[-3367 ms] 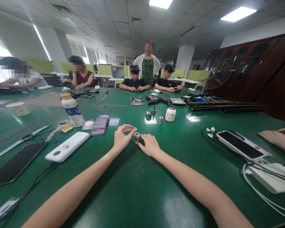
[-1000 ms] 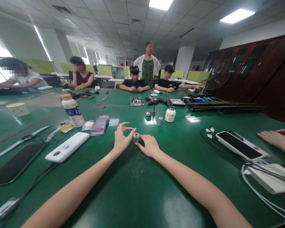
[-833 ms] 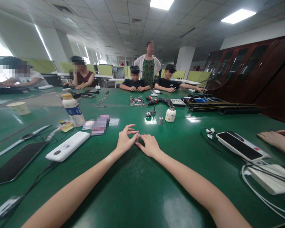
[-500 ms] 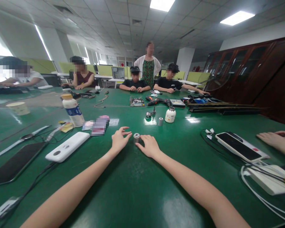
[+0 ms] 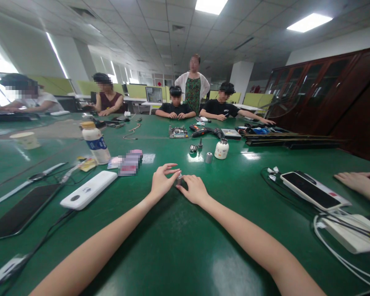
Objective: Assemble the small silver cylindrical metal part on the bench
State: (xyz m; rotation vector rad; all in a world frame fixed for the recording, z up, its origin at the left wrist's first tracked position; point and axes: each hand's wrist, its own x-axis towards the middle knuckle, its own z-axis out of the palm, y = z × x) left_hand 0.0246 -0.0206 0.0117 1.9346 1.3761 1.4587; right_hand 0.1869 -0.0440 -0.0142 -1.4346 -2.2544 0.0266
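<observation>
Appears to be at the stage of handling the upper end of a metal cylinder (image 5: 179,180), set upright on the table (image 5: 185,242) between both hands. With the right hand (image 5: 195,189), grips the side of the cylinder between thumb and fingers, apparently to steady it. With the left hand (image 5: 163,181), places thumb and fingertips at the upper end, the other fingers spread; cannot tell whether closed on a small part or merely touching. For the next move, probably calls for a firm right-hand grip and light, centred fingertip pressure from the left. Beyond the hands, well apart from the work: a second cylinder (image 5: 209,157), just beside a white bottle (image 5: 221,150). Difficult to inspect: the top of the held cylinder, masked by the left thumb, and its right side, covered by the right hand. Too small to identify: the dark parts (image 5: 193,149) near the second cylinder. Cut off at the frame edges: a co-worker's hand (image 5: 353,181), a white box (image 5: 351,232) and a tablet (image 5: 21,209).
</observation>
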